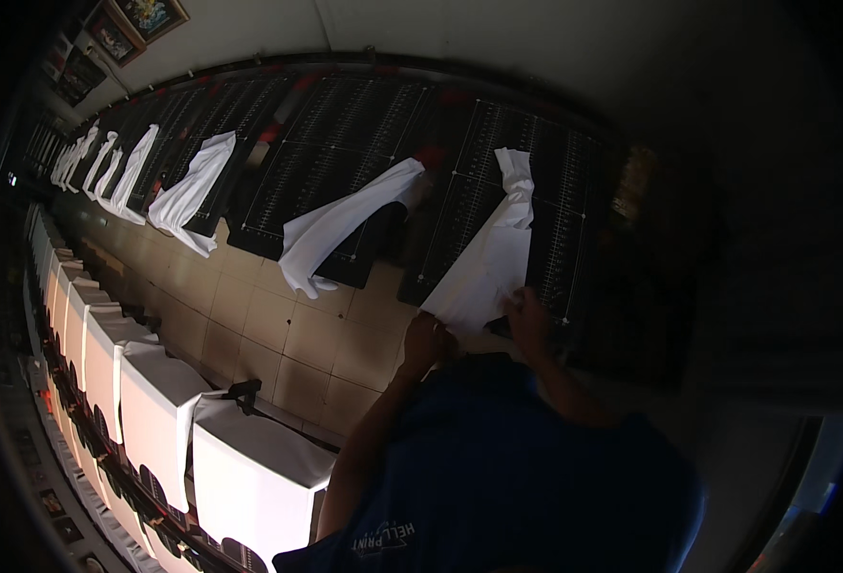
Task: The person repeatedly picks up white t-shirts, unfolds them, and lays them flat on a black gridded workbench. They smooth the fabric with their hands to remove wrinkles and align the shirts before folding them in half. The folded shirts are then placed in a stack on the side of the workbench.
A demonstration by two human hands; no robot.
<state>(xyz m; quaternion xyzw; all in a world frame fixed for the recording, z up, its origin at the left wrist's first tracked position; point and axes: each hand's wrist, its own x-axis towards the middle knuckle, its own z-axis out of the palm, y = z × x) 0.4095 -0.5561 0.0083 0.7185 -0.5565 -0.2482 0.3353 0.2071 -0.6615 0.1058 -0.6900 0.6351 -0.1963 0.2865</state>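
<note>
A white cloth garment (483,267) lies bunched and narrow at its far end on a black board (560,210) marked with pale grid lines. Toward me it widens and hangs over the board's near edge. My left hand (426,342) is closed on its lower left corner. At its lower right edge my right hand (528,320) pinches the cloth, blurred a little. The two hands hold the near edge spread between them. What kind of garment it is cannot be made out.
More black boards (316,124) run off to the left, with crumpled white cloths (350,224) on them. Behind at lower left, white cloths (254,477) are stretched over a second row of boards. A tiled floor (288,349) lies between the rows. Framed pictures (116,38) hang on the wall.
</note>
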